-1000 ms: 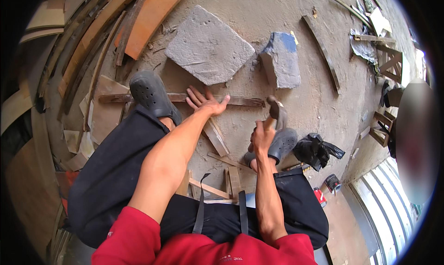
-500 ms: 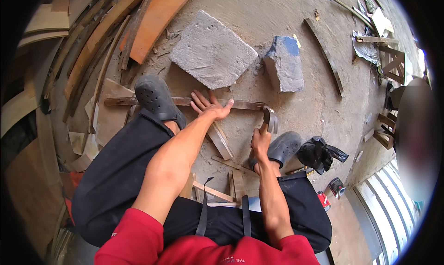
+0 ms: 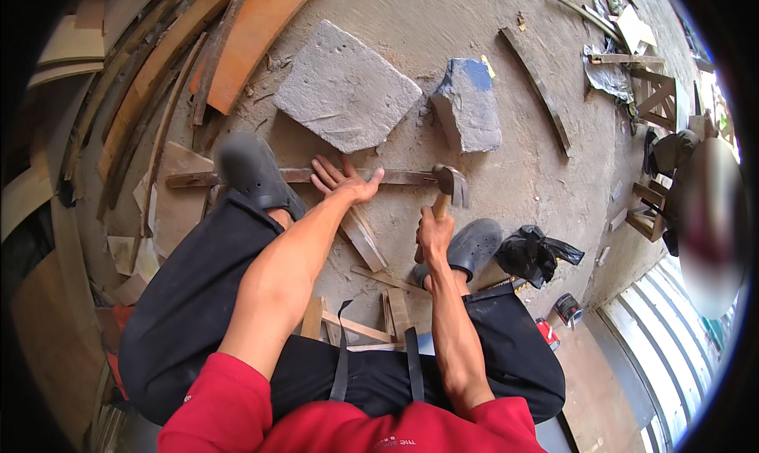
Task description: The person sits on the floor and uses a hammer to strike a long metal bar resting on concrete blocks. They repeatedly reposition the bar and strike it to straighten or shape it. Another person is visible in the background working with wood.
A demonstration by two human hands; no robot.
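A long narrow wooden strip (image 3: 405, 177) lies crosswise on the ground in front of me. My left hand (image 3: 348, 186) rests over its middle, fingers spread and thumb pointing right. In my right hand (image 3: 435, 236) is a claw hammer (image 3: 452, 183), gripped by its wooden handle. The hammer's head is at the strip's right end; whether it touches the wood I cannot tell. My left shoe (image 3: 254, 168) is over the strip's left part. A shorter wood piece (image 3: 364, 238) runs from beneath the strip toward me.
Two concrete blocks, a large one (image 3: 348, 85) and a smaller one with blue paint (image 3: 468, 109), sit beyond the strip. Curved boards (image 3: 170, 69) crowd the left. A black plastic bag (image 3: 534, 255) lies by my right shoe (image 3: 476, 246). Another person (image 3: 684, 149) is at far right.
The hammer head has moved slightly away from me, up to the strip's right end. My left hand keeps its place on the strip. The whole view has shifted a little.
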